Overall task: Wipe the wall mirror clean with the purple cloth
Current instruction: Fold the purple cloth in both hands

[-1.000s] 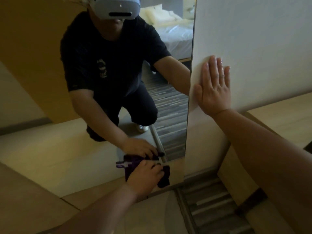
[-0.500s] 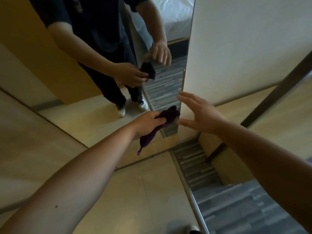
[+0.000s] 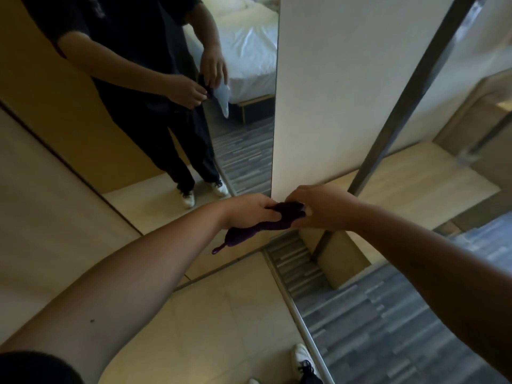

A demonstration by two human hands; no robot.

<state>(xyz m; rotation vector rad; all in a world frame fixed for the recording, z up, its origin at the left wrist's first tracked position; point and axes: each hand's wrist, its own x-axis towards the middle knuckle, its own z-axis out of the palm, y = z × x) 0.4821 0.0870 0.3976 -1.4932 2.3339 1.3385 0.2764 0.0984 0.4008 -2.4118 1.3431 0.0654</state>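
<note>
Both hands have met on the cloth: half a second ago the right hand [image 3: 324, 207] hovered open just beside it, and a second ago it lay flat on the white wall while the left wiped low on the glass.

At nine o'clock stands the wall mirror [image 3: 133, 151], its glass filling the upper left of the view. It reflects a person in dark clothes and white shoes, standing with both hands together over the cloth, and a bed with white sheets behind. The mirror's right edge runs down to the middle of the view, where it meets the white wall [image 3: 346, 92] at twelve o'clock.

Just left of centre, the left hand [image 3: 249, 212] is curled round the purple cloth [image 3: 266, 224], thumb on top. The cloth is bunched between the two hands in the air, in front of the mirror's lower right corner and clear of the glass. A thin tail of it hangs toward seven o'clock.

Just right of centre, the right hand pinches the cloth's other end, fingers bent over it.

Below, a metal strip [image 3: 299, 314] divides beige floor tiles [image 3: 221, 322] from grey striped carpet [image 3: 382, 322] at four o'clock. A white shoe [image 3: 303, 358] shows at six o'clock. A dark post [image 3: 415, 87] slants across at two o'clock.
</note>
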